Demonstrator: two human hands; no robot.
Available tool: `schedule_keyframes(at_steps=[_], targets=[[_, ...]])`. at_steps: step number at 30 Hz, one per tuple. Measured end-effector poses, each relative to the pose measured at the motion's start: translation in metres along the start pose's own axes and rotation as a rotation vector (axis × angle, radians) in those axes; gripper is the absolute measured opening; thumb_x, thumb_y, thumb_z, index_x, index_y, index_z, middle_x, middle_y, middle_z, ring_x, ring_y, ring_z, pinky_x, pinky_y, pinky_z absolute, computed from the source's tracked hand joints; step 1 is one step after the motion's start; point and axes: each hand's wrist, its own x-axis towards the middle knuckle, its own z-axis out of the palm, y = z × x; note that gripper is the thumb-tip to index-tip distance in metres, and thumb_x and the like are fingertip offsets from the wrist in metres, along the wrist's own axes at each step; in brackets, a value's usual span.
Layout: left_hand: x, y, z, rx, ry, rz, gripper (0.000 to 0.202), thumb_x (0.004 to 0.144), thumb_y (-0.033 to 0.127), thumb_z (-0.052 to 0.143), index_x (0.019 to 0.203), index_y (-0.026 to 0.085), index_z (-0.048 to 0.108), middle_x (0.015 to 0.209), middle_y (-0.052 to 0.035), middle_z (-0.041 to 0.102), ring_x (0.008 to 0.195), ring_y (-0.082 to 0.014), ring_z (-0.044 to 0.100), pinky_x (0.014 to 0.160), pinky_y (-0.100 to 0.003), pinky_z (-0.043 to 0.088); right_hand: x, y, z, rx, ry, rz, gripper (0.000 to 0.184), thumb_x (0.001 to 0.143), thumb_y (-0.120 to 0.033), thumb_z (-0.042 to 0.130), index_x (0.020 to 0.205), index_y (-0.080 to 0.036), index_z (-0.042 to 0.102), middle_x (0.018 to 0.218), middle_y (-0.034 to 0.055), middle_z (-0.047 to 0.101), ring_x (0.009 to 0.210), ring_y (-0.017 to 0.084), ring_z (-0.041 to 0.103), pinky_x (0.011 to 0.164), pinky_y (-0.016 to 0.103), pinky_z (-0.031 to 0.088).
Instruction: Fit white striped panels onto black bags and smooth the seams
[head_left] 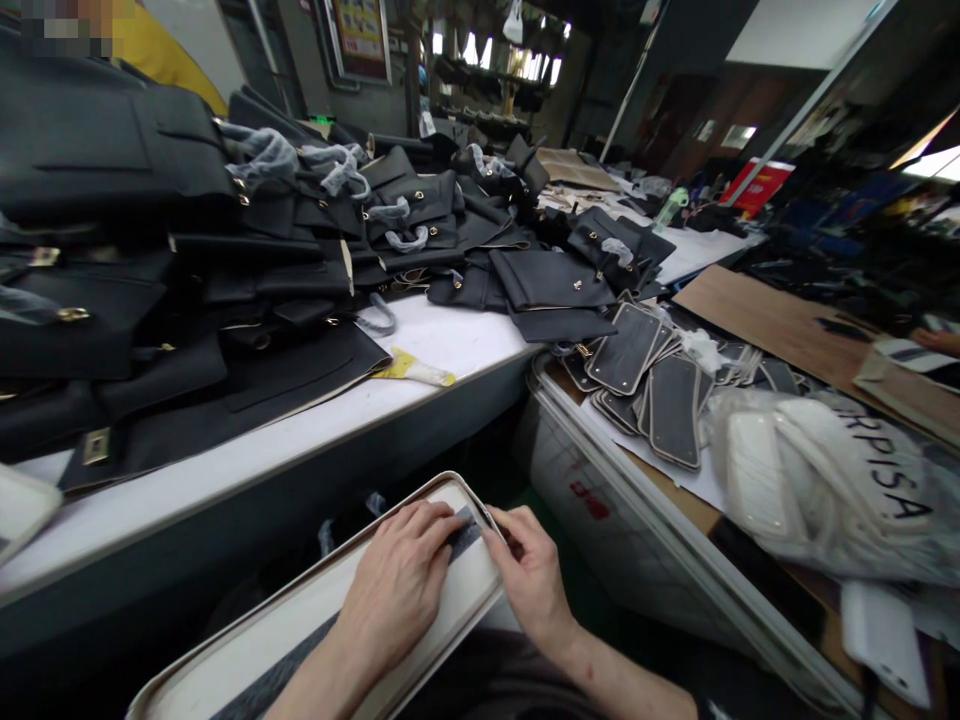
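Note:
A long cream panel (pixel 300 625) with a raised edge and rounded corner lies across my lap at the bottom of the head view. A dark grey strip (pixel 466 535) runs along it. My left hand (pixel 397 585) lies flat on the panel with its fingers stretched out over the strip. My right hand (pixel 529 570) is at the panel's right edge, its fingers curled and pinching the end of the strip.
A white table (pixel 315 420) ahead carries stacked black leather bag pieces (pixel 150 280) and a yellow-handled scraper (pixel 412 370). To the right, a crate edge (pixel 600 470), dark rounded panels (pixel 652 380), a plastic bag of cream pieces (pixel 832 480) and brown board (pixel 772 315).

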Motion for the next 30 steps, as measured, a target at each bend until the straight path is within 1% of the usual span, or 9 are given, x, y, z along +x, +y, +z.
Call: schedule_keyframes(at_steps=[4,8,13,17,19,21,26,28,30], targets=[[0.0,-0.005,-0.005,0.055,-0.038,0.094,0.034,0.094,0.014,0.04,0.122,0.023,0.057,0.122,-0.0054,0.06,0.115,-0.0232,0.053,0.102,-0.044,0.043,0.0,0.002,0.0,-0.03,0.013,-0.049,0.027,0.094,-0.031,0.054,0.114,-0.024,0.07,0.089,0.0042,0.056,0.079,0.015,0.057,0.069,0.026,0.048],[0.009,-0.004,-0.012,0.142,-0.1,0.154,0.036,0.092,0.009,0.041,0.123,0.021,0.054,0.113,-0.0068,0.063,0.105,-0.0245,0.058,0.091,-0.042,0.05,0.001,0.001,0.0,-0.094,0.015,-0.125,0.027,0.095,-0.028,0.052,0.115,-0.022,0.07,0.087,0.0042,0.055,0.077,0.014,0.056,0.069,0.027,0.048],[0.022,-0.01,-0.019,0.099,-0.142,0.124,0.029,0.093,0.011,0.037,0.113,0.024,0.054,0.096,-0.0023,0.065,0.093,-0.0238,0.063,0.072,-0.035,0.052,0.001,-0.001,0.001,-0.137,0.015,-0.158,0.027,0.095,-0.025,0.052,0.116,-0.022,0.069,0.086,0.004,0.054,0.077,0.014,0.055,0.069,0.027,0.047],[0.038,-0.019,-0.028,-0.016,-0.044,0.021,0.029,0.09,0.014,0.043,0.115,0.024,0.052,0.11,-0.0024,0.061,0.077,-0.0179,0.065,0.065,-0.031,0.049,0.001,-0.004,0.001,-0.159,0.011,-0.169,0.027,0.095,-0.024,0.051,0.115,-0.022,0.07,0.084,0.0034,0.053,0.075,0.014,0.055,0.067,0.026,0.047],[0.048,-0.021,-0.03,-0.02,-0.005,0.016,0.033,0.087,0.013,0.046,0.117,0.024,0.055,0.118,-0.0032,0.058,0.076,-0.0163,0.066,0.065,-0.029,0.049,0.001,-0.006,0.001,-0.171,0.009,-0.169,0.027,0.095,-0.023,0.051,0.113,-0.022,0.071,0.083,0.0035,0.053,0.075,0.014,0.055,0.067,0.026,0.047],[0.059,-0.023,-0.031,0.019,-0.005,0.055,0.033,0.086,0.012,0.045,0.113,0.023,0.061,0.116,-0.0039,0.058,0.077,-0.0165,0.066,0.067,-0.029,0.049,0.001,-0.007,0.001,-0.19,0.005,-0.173,0.027,0.094,-0.022,0.051,0.113,-0.021,0.07,0.083,0.0038,0.053,0.075,0.015,0.055,0.067,0.027,0.048],[0.079,-0.034,-0.03,0.06,-0.065,0.158,0.029,0.086,0.014,0.046,0.098,0.023,0.072,0.105,-0.0056,0.065,0.084,-0.0207,0.066,0.071,-0.032,0.05,0.0,-0.01,0.0,-0.242,-0.009,-0.207,0.03,0.094,-0.02,0.049,0.116,-0.022,0.069,0.085,0.0046,0.054,0.076,0.015,0.057,0.068,0.027,0.049],[0.083,-0.042,-0.028,0.01,-0.097,0.209,0.028,0.087,0.014,0.049,0.098,0.025,0.072,0.1,-0.0036,0.068,0.093,-0.0203,0.065,0.079,-0.03,0.05,0.001,-0.011,0.0,-0.247,-0.019,-0.213,0.029,0.095,-0.021,0.048,0.116,-0.021,0.069,0.085,0.0047,0.054,0.076,0.015,0.056,0.068,0.027,0.048],[0.085,-0.051,-0.026,-0.047,-0.13,0.24,0.028,0.088,0.015,0.049,0.101,0.026,0.071,0.1,-0.0009,0.07,0.092,-0.017,0.066,0.08,-0.026,0.05,0.001,-0.011,-0.001,-0.248,-0.032,-0.217,0.029,0.096,-0.021,0.047,0.115,-0.019,0.069,0.085,0.0047,0.053,0.075,0.015,0.056,0.067,0.027,0.047]])
